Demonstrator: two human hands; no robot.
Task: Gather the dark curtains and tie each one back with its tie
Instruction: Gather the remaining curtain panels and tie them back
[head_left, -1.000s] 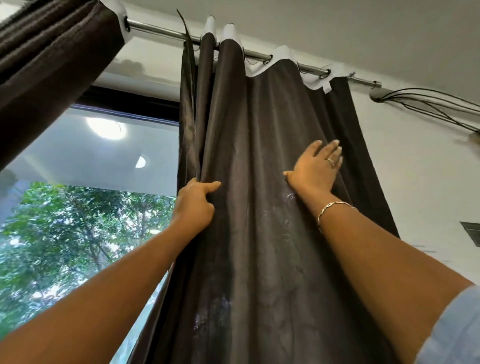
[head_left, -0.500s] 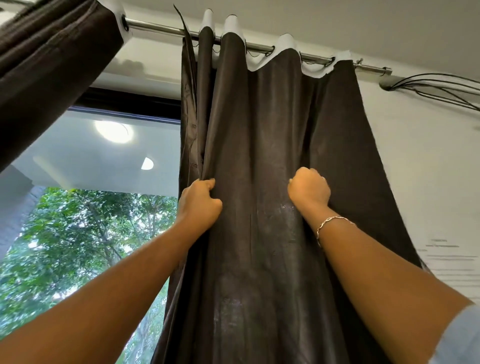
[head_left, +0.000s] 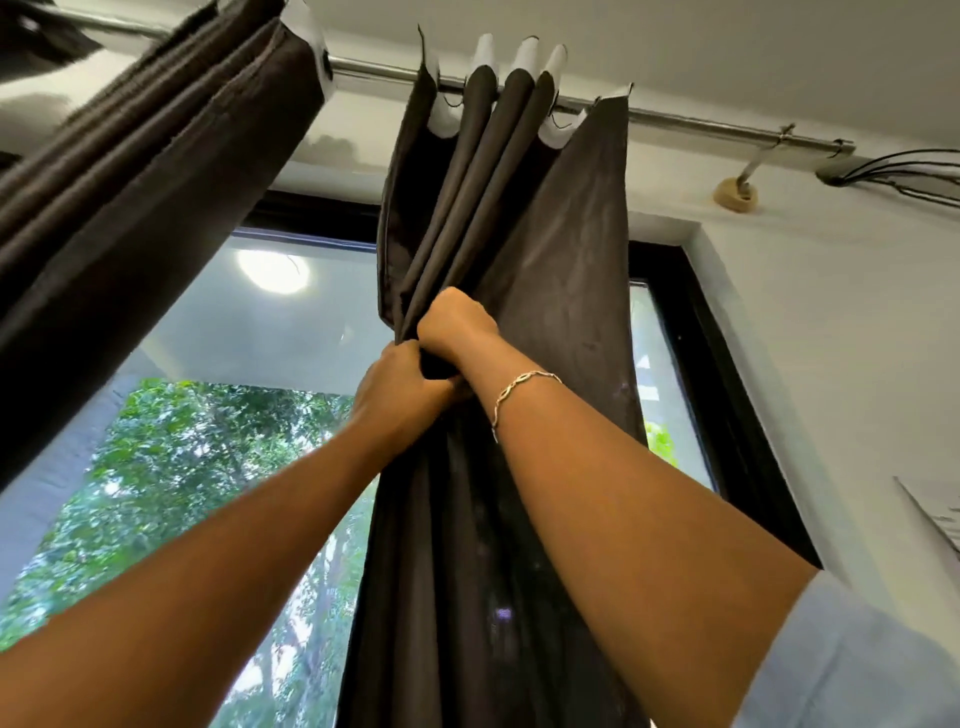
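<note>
A dark brown curtain (head_left: 561, 249) hangs from a metal rod (head_left: 696, 127) in front of the window, its top bunched into narrow folds. My left hand (head_left: 400, 395) and my right hand (head_left: 454, 325) are both raised and closed on the gathered folds at the curtain's left side, touching each other. The right wrist wears a thin chain bracelet. A second dark curtain (head_left: 140, 176) hangs bunched at the upper left. No tie is visible.
Behind the curtains is a black-framed window (head_left: 727, 415) with trees outside. The rod's wall bracket (head_left: 735, 192) and a bundle of black cables (head_left: 893, 174) sit at the upper right on the white wall.
My right hand has closed on the fabric and pulled it left to meet my left hand. The curtain has slid along the rod and bunched up, uncovering the window's right edge.
</note>
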